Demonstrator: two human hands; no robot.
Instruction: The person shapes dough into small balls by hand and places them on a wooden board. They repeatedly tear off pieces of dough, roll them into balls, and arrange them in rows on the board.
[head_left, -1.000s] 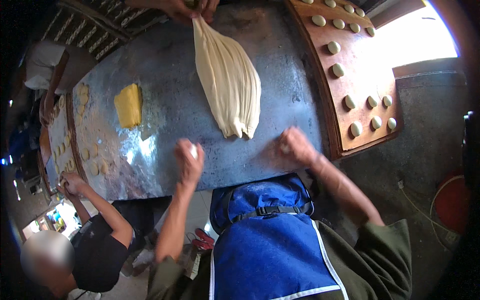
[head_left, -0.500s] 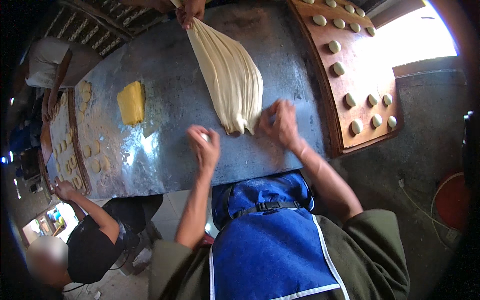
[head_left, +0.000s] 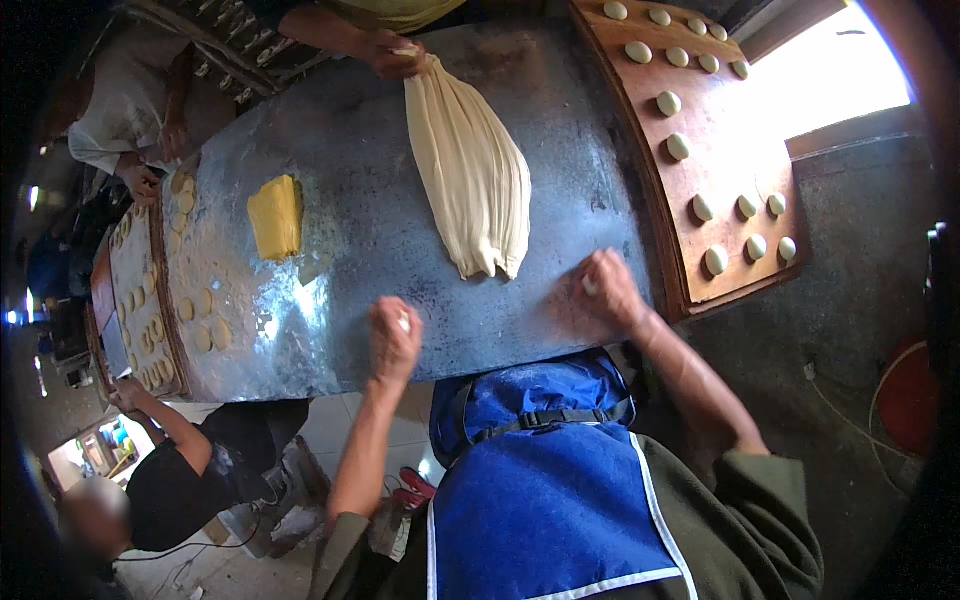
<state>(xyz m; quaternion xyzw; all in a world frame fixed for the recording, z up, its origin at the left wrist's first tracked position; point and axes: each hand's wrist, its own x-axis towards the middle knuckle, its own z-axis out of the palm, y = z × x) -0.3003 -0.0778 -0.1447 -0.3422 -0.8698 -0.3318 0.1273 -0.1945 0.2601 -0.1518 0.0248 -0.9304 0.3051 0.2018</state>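
My left hand (head_left: 395,340) is closed above the near part of the metal worktop, a bit of pale dough (head_left: 404,322) showing between its fingers. To the right, my right hand (head_left: 612,288) is also closed, slightly blurred, with a small pale dough piece (head_left: 589,287) at its fingers. Both hands are apart from the long stretched dough (head_left: 470,165), which lies in lengthwise folds beyond them. Its far end is gripped by another person's hand (head_left: 398,55); its near end is ragged and rests on the worktop (head_left: 350,190).
On the right, a wooden board (head_left: 735,165) carries several dough balls. A yellow block (head_left: 275,217) sits left of the stretched dough. Flattened dough rounds (head_left: 203,335) lie farther left, beside a tray (head_left: 135,260) of more pieces. Other people stand at the left and far sides.
Both my hands have drawn back toward me, the right one also moving rightward away from the dough's near end. The other person's hand and the dough's far end have shifted right and nearer.
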